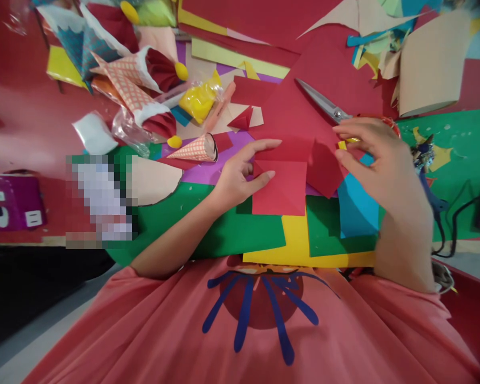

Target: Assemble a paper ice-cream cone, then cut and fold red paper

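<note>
My left hand (242,176) is at a small square of red paper (282,194), its thumb over the paper's left part and its index finger stretched above the upper edge. Thumb and index are apart, with nothing between them. My right hand (378,157) is over the handles of a pair of scissors (324,104), whose blades point up and left across red sheets. Its thumb and fingers are parted and hold nothing I can see. A blue paper piece (358,205) lies below that hand. Whether the right hand touches the scissors, I cannot tell.
Left of my left hand are a small checked paper cone (196,149) and a cream paper piece (154,181). Larger decorated cones (132,80) and a yellow packet (202,98) lie beyond. A beige paper cup (434,64) with scraps and a glue gun (432,197) are at right.
</note>
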The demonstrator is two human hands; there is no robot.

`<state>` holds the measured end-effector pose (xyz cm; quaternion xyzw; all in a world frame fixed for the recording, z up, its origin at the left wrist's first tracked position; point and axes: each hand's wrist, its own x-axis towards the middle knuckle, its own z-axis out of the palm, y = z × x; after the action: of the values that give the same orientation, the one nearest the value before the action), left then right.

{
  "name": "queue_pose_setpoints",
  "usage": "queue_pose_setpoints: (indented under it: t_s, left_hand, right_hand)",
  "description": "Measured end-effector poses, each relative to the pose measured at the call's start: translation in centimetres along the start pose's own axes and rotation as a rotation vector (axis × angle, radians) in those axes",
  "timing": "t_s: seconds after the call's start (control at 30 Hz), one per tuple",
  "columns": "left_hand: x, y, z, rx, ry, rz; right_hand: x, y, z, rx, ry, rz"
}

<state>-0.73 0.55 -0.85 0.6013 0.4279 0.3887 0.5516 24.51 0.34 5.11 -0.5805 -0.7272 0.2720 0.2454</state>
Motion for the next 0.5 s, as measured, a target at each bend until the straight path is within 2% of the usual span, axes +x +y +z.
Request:
queue_pose_setpoints:
  t_s: [0.1,0.2,0.3,0.5]
  left_hand:
    - [0.0,0.2,-0.1,0.014,0.006,0.008]
    - [-0.1,0.3,-0.1,0.048,-0.024,0.051]
    - [-0.1,0.1,-0.3,0.084,-0.065,0.125]
    - [0.0,-0.4,-0.7,0.142,-0.077,0.228]
  right_hand:
    - [0.3,1.5,-1.3,-0.367,-0.119,0.037]
    - [1.0,2.5,-1.4,-0.527,-0.270,0.087]
    - [1.7,2.4,-1.3,-0.632,-0.355,0.074]
    - [2.4,1.9,-2.3,-0.811,-0.339,0.040]
